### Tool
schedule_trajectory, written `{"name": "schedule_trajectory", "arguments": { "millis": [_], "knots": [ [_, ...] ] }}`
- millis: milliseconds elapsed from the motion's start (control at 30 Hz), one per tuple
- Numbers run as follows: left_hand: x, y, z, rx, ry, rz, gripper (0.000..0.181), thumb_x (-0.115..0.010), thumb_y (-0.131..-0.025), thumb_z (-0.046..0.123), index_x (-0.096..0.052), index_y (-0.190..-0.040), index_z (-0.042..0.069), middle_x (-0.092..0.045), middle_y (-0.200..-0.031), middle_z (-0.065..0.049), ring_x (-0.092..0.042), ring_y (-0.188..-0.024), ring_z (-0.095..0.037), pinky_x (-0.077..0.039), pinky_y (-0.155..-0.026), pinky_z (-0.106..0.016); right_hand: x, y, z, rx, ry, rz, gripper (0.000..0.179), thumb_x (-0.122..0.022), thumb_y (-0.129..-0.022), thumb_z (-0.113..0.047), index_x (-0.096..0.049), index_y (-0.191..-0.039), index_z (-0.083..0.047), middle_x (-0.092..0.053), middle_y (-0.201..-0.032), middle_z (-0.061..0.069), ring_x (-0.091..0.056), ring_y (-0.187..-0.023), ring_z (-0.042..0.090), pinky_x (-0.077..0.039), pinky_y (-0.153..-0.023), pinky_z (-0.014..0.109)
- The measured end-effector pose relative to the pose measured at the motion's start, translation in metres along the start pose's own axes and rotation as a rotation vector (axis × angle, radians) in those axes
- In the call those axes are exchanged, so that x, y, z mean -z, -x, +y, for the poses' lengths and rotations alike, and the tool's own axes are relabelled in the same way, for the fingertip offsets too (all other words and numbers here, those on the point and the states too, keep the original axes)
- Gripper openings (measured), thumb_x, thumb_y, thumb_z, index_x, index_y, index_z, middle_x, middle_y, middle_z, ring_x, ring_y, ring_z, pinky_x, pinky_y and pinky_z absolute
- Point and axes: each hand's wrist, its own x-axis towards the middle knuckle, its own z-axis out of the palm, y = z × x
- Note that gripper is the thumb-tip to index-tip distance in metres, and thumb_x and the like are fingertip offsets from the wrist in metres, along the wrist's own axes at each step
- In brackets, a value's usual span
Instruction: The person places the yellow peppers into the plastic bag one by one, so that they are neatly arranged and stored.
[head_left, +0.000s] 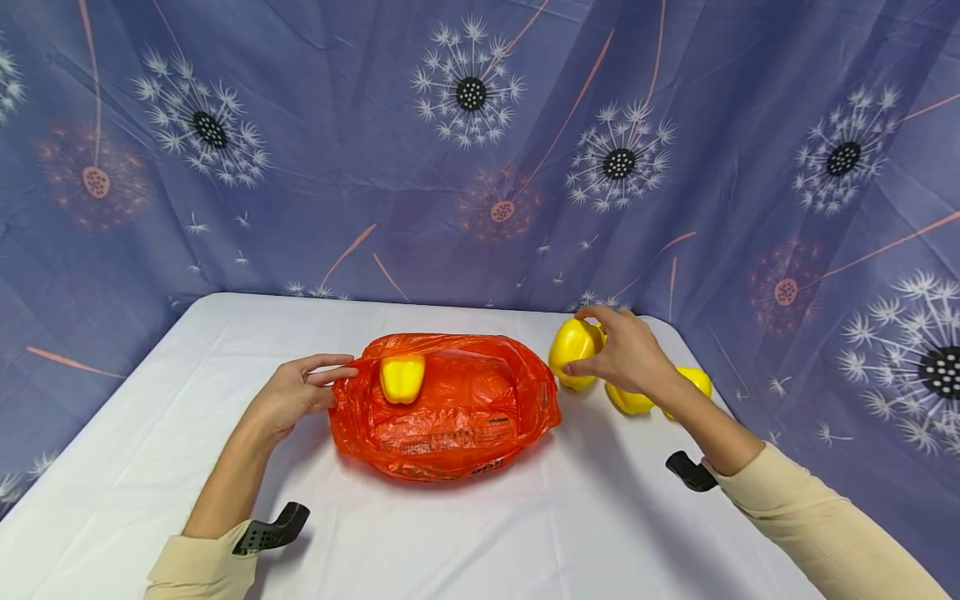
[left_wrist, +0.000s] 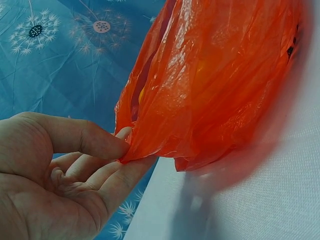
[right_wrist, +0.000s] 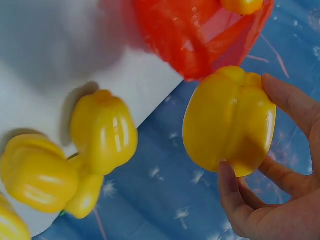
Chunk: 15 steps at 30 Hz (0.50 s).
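Head view shows the left hand (head_left: 287, 398) pinching the red bag (head_left: 450, 412) by its edge; right of this grip, one pepper (head_left: 402, 380) lies inside. Further, the right hand (head_left: 632, 354) grips another pepper (head_left: 572, 353); bagging it seems the step, calling next for a leftward carry. Beyond this grip rest more peppers (head_left: 628, 402).

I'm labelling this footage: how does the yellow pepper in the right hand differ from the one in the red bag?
The held pepper is gripped by the right hand, while the bagged pepper sits untouched. The held pepper is outside the red bag; the bagged pepper is inside it. Both are yellow and glossy.
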Motion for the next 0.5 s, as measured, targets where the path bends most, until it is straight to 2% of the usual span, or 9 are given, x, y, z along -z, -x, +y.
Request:
{"name": "schedule_trajectory", "arguments": {
  "millis": [233, 500],
  "knots": [
    [0.001, 0.0, -0.001, -0.01, 0.0, -0.004, 0.072, -0.051, -0.079, -0.013, -0.046, -0.15, 0.0, -0.061, -0.139, -0.022, -0.041, -0.059, -0.005, -0.045, -0.063, -0.026, -0.009, -0.009, -0.03, 0.018, -0.034, -0.026, 0.076, -0.091, -0.069, -0.037, -0.06, -0.136, -0.017, -0.066, -0.12, 0.015, -0.054, -0.115, 0.039, -0.054, -0.084, 0.055],
    [0.002, 0.001, -0.001, 0.0, -0.016, 0.006, 0.072, -0.05, -0.078, -0.012, -0.048, -0.148, 0.002, -0.062, -0.139, -0.022, -0.045, -0.062, -0.005, -0.047, -0.065, -0.028, -0.023, -0.015, -0.058, 0.016, -0.072, -0.076, 0.078, -0.093, -0.067, -0.036, -0.059, -0.137, -0.024, -0.061, -0.119, 0.014, -0.055, -0.11, 0.033, -0.054, -0.085, 0.05]
  ]
}}
